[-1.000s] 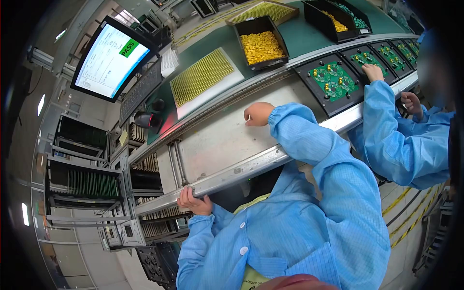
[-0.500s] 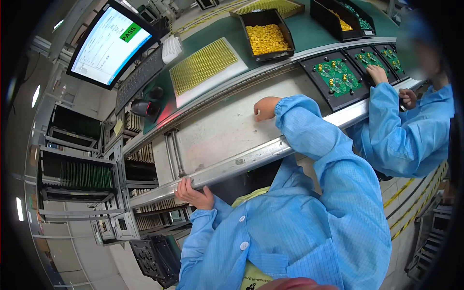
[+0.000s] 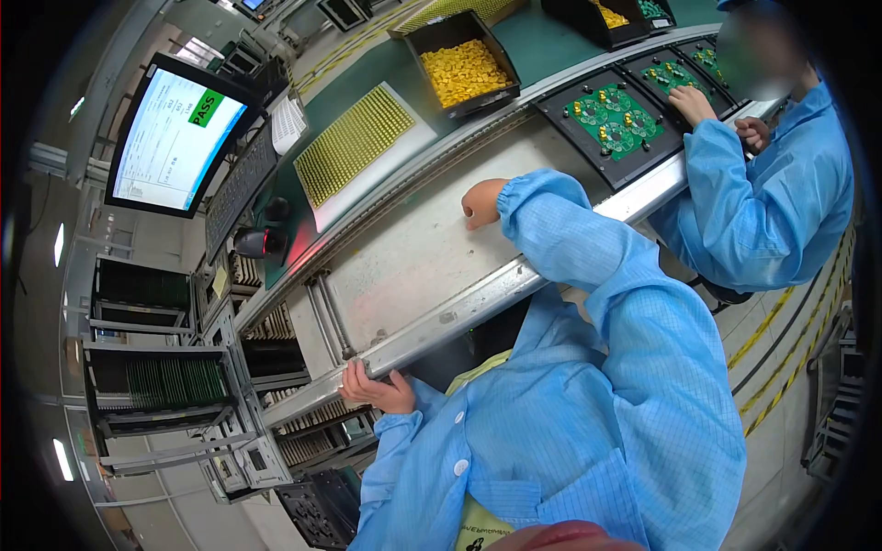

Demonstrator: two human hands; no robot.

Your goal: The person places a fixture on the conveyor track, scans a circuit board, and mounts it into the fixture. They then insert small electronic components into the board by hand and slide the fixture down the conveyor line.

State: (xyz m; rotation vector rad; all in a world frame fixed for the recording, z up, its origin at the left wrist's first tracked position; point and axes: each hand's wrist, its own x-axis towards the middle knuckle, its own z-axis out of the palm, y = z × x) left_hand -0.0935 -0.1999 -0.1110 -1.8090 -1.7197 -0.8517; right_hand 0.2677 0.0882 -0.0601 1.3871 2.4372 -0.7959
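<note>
My left hand [image 3: 378,389] rests on the metal rail [image 3: 441,321] at the near side of the conveyor, its fingers laid over the edge and the thumb apart. Over the pale conveyor bed [image 3: 404,253] hangs my right hand [image 3: 480,204], its fingers curled in with no object showing. To its right, a black carrier [image 3: 548,112] holds a green circuit board [image 3: 614,119] with yellow parts on it. Beyond the far rail lies a white sheet with a grid of small yellow pieces [image 3: 354,142]. A black bin of loose yellow parts [image 3: 464,73] stands beside that sheet.
A co-worker [image 3: 763,202] in blue sits at the right, one hand at another board [image 3: 671,78]. A monitor [image 3: 179,133] showing PASS, a keyboard [image 3: 241,188] and a red-lit scanner [image 3: 260,242] are at the left. Board racks [image 3: 165,386] stand lower left.
The camera view has shifted a little, so the bench things sit further left. My left hand stays on the rail; my right hand stays curled over the conveyor.
</note>
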